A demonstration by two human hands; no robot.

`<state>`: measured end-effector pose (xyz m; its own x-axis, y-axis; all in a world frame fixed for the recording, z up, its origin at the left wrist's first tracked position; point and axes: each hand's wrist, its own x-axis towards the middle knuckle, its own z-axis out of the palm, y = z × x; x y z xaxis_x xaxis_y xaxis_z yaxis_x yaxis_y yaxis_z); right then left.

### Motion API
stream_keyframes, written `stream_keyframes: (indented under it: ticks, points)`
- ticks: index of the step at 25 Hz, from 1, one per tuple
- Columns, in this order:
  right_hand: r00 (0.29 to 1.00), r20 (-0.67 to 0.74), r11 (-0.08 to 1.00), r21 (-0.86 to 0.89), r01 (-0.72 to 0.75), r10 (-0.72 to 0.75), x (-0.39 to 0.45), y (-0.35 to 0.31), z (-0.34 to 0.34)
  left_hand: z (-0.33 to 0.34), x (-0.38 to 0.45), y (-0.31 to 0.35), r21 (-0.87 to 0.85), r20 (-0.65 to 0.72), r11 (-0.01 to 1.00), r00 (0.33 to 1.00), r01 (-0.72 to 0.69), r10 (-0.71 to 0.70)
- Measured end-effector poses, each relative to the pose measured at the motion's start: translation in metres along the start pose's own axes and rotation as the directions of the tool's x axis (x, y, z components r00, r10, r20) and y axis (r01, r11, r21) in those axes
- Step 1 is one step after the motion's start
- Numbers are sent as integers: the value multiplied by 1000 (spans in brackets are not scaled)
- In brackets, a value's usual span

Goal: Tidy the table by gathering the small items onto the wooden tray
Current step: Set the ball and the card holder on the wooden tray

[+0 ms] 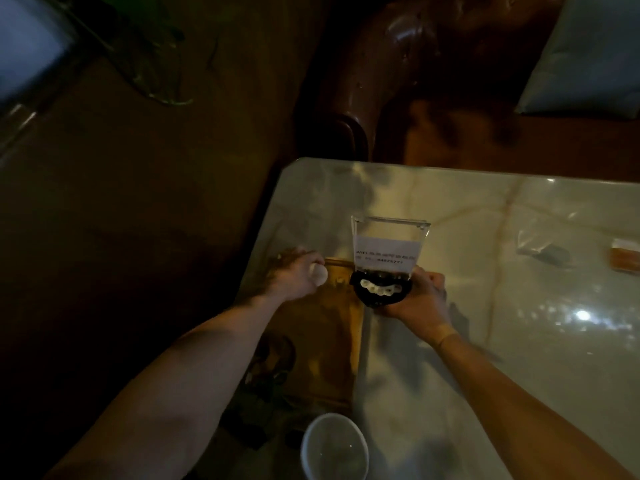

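Note:
My right hand [420, 299] grips a black rounded base [381, 293] that carries a row of small white beads or buttons. A clear acrylic stand with a white printed card [388, 251] rises just behind that base. My left hand [294, 277] curls around a small white round object [77, 274] is not it; the white round object [318, 274] sits at my fingertips, over the near left corner of the marble table [519, 341]. A yellowish wooden tray or box [332, 327] lies under and between my two forearms.
A white bowl [334, 448] stands at the table's near edge. A clear plastic bag [542, 245] and an orange packet [625, 259] lie at the right. Beyond the table are a dark carved wooden seat [398, 81] and a pale cushion [588, 53].

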<state>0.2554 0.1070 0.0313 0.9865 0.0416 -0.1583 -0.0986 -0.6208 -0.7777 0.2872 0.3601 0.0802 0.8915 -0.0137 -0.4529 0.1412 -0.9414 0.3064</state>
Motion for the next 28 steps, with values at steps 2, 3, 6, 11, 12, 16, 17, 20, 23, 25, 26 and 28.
stream_keyframes:
  ticks: [2,3,6,11,12,16,17,20,23,25,26,28]
  points:
    - [1000,-2,1000,29,10,-10,-2,-5,14,0,2,-17,4,9,1000,1000,-27,27]
    - [1000,-2,999,47,21,-21,-2,-7,21,1,3,-25,2,7,999,999,-50,50]
    - [999,23,999,-17,34,-34,0,-9,43,2,4,-48,-7,-18,995,995,-102,102]
    - [995,76,990,-130,-53,63,7,-18,68,5,14,-83,-4,-71,987,985,-161,160]
    - [998,61,989,-141,39,-30,8,-20,73,5,17,-89,5,-82,986,983,-165,165]
    - [972,-26,967,-111,230,-234,12,-21,91,7,24,-100,34,-107,982,976,-187,190]
    - [977,-28,974,-85,209,-212,14,-21,94,8,26,-101,20,-112,981,974,-194,195]
    - [972,-3,969,-73,234,-235,15,-19,100,10,30,-102,37,-117,975,968,-217,220]
    - [956,-3,955,-46,292,-292,18,-18,103,13,37,-103,56,-137,973,964,-223,229]
    - [966,-11,966,-39,256,-257,21,-18,103,15,41,-102,56,-147,971,960,-231,237]
    - [974,0,973,-36,226,-227,22,-19,104,16,43,-103,55,-152,971,959,-235,240]
    - [983,35,982,-45,182,-181,23,-19,105,21,46,-104,66,-170,968,953,-244,252]
